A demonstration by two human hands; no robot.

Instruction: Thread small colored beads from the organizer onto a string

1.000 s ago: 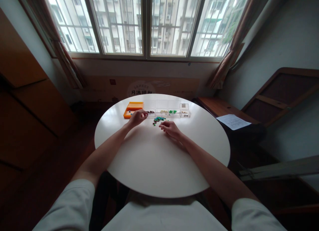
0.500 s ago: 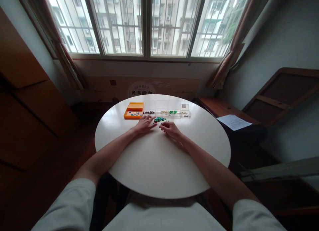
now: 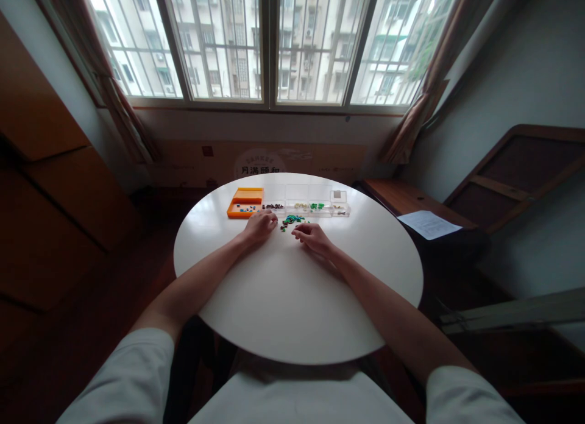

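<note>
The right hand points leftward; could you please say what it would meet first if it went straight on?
Probably the nearest loose pieces, with the left hand beyond; depth is unclear, so passing above them is possible.

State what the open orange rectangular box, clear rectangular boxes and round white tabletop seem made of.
Open orange rectangular box: probably opaque plastic, given its even colour and moulded look.
Clear rectangular boxes: likely smooth plastic, being colourless and see-through.
Round white tabletop: glossy, with pale reflections; perhaps laminate or painted board.
</note>
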